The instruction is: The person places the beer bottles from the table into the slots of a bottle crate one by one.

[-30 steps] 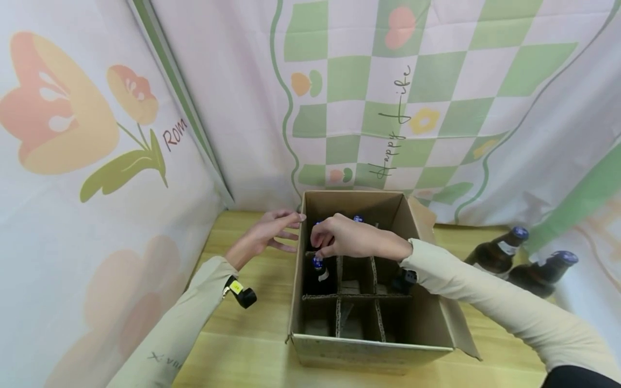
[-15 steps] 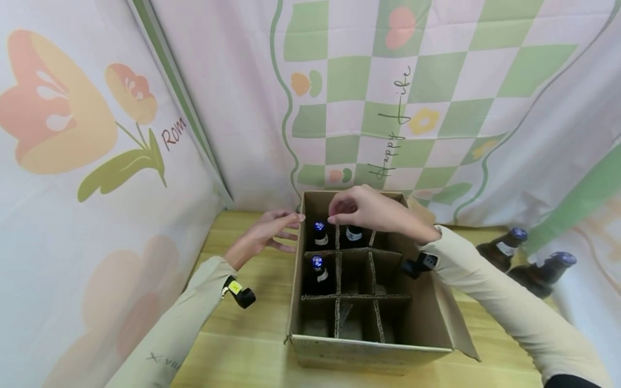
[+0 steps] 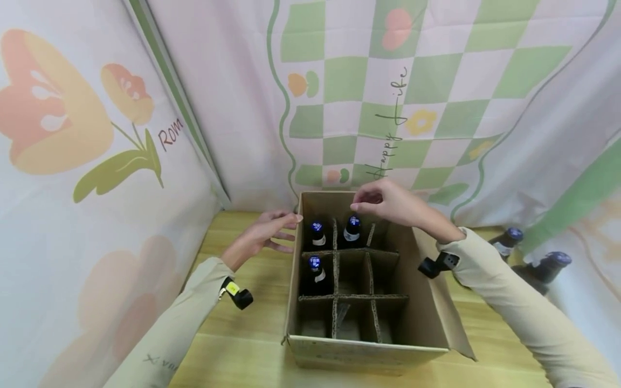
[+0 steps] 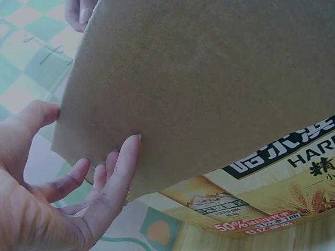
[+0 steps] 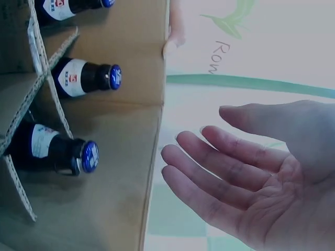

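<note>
A cardboard box [image 3: 368, 353] with corrugated dividers stands before me. Three dark beer bottles with blue caps are in it: a back-left bottle [image 3: 317, 235], a back-middle bottle [image 3: 352, 231] and a middle-left bottle [image 3: 317, 272]. My left hand [image 3: 264, 234] rests at the box's left wall; in the left wrist view its thumb touches the edge of a brown flap [image 4: 199, 78] and its extended fingertips lie against that flap. Above the back of the box, my right hand [image 3: 395, 202] holds nothing, and in the right wrist view its fingers are loosely extended, apart from the bottles.
To the right on the wooden table [image 3: 252, 334] stand two more bottles, a farther bottle [image 3: 509, 240] partly behind my right sleeve and a nearer bottle [image 3: 545, 267]. A side flap [image 3: 453, 318] sticks out at the box's right. Patterned curtains [image 3: 349, 108] hang close behind.
My right hand has risen from the left bottles and moved right and back over the box, uncovering the bottle caps. My left hand has stayed at the box's left wall.
</note>
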